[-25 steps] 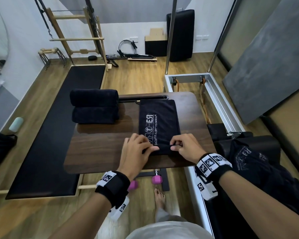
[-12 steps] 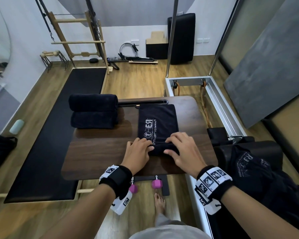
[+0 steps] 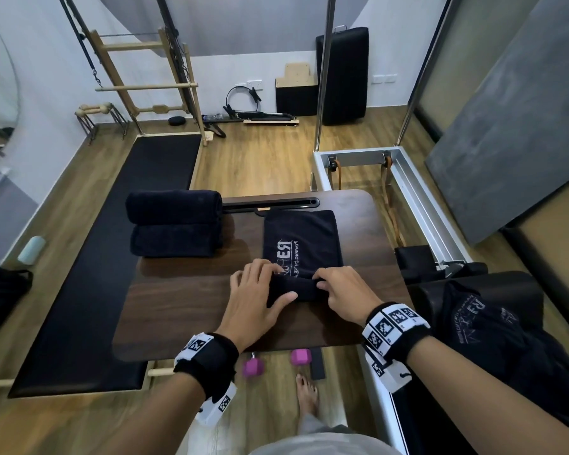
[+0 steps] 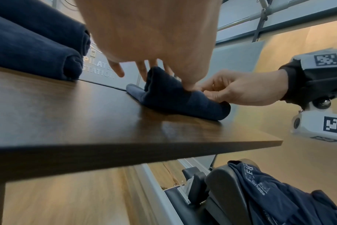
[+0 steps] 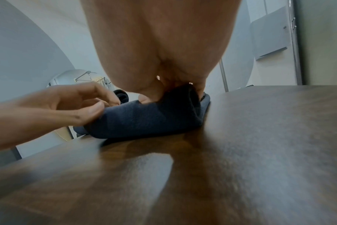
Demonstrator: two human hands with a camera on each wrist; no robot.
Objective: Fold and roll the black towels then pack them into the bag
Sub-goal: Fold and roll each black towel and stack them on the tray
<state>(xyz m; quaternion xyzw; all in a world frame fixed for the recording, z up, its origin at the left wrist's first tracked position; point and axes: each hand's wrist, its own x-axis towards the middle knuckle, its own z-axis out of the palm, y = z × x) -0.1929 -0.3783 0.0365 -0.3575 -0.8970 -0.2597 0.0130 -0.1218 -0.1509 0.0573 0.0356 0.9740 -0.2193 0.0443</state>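
Since a second ago the rolled end of the black towel [image 3: 301, 244] has grown thicker and both hands have travelled farther up the tabletop [image 3: 184, 310] with it. The left hand [image 3: 255, 300] is lying over the roll's left end with fingers spread and nearly straight, thumb pressing along the near side. The right hand [image 3: 344, 295] is curling its fingers over the right end, thumb tucking in against the fabric, gripping it. The unrolled part of the towel is lying flat ahead of the hands, white lettering facing up.

The left wrist view is showing the roll [image 4: 183, 97] from the side, its layered end rising off the wood, and the right thumb pinching its top. The right wrist view is showing the roll's other end [image 5: 148, 117] under the palm.

Two rolled towels [image 3: 174, 224] are sitting stacked at the tabletop's far left corner. More dark fabric [image 3: 493, 326] is lying on the padded equipment to the right. The room has a wooden floor, a black mat [image 3: 105, 257] and pink dumbbells [image 3: 253, 367] under the tabletop.
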